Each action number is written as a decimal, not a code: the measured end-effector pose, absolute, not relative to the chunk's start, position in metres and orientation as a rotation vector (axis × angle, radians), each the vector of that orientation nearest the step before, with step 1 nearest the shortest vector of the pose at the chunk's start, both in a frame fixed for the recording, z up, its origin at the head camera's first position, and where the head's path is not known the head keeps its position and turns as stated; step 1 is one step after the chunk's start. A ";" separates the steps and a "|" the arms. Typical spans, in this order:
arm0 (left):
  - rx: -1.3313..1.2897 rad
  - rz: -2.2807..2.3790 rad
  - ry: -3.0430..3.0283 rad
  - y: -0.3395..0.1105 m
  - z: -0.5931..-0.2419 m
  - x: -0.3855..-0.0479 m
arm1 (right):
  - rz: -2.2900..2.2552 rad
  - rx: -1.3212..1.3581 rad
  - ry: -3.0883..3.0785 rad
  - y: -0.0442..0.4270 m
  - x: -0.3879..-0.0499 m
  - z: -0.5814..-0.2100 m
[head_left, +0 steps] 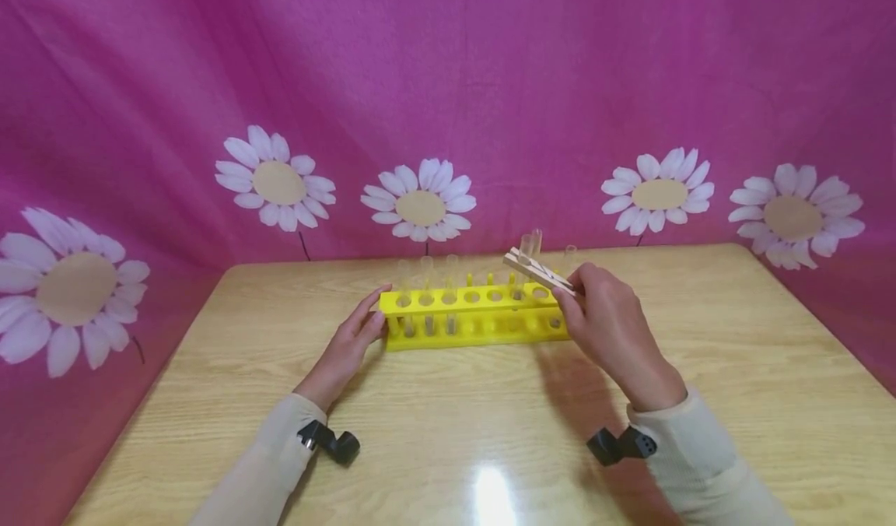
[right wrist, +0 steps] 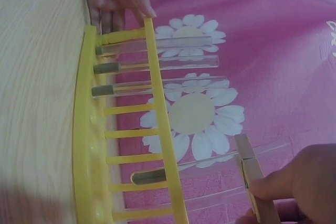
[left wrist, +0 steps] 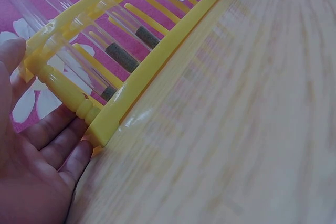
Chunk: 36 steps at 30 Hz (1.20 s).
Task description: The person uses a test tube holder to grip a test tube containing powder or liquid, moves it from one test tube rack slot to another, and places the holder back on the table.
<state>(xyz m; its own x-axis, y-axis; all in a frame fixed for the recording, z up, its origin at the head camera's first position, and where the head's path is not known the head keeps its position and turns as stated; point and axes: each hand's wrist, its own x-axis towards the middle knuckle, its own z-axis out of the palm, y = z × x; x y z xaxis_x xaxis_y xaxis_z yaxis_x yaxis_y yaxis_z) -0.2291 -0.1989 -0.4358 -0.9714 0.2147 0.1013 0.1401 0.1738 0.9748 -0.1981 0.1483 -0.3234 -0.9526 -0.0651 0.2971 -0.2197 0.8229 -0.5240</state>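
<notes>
A yellow test tube rack (head_left: 483, 342) stands on the table. My left hand (head_left: 344, 348) grips its left end, thumb at the upper bar and other fingers by the base in the left wrist view. With my right hand (head_left: 619, 338) I pinch a wooden test tube clamp (head_left: 535, 270), which resembles a clothespin. Its jaws hold a clear test tube (right wrist: 210, 164) with dark material (right wrist: 149, 176) at the bottom. That tube passes through the rack's upper bar, its tip above the base. Three tubes with dark contents, one a test tube (right wrist: 184, 62), stand near my left hand.
Another test tube (head_left: 570, 255) stands at the rack's right end, partly behind my right hand. Yellow pegs (head_left: 491, 278) rise along the rack's back. Behind the wooden table (head_left: 420, 417) hangs a magenta cloth (head_left: 532, 106) with white flowers.
</notes>
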 end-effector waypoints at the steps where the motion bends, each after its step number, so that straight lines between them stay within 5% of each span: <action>1: 0.361 1.952 2.361 -0.199 -0.436 -0.230 | 0.835 0.215 -2.735 0.148 -0.198 -0.323; 36: 0.351 1.945 2.368 -0.197 -0.434 -0.229 | 0.781 0.254 -2.466 0.148 -0.188 -0.314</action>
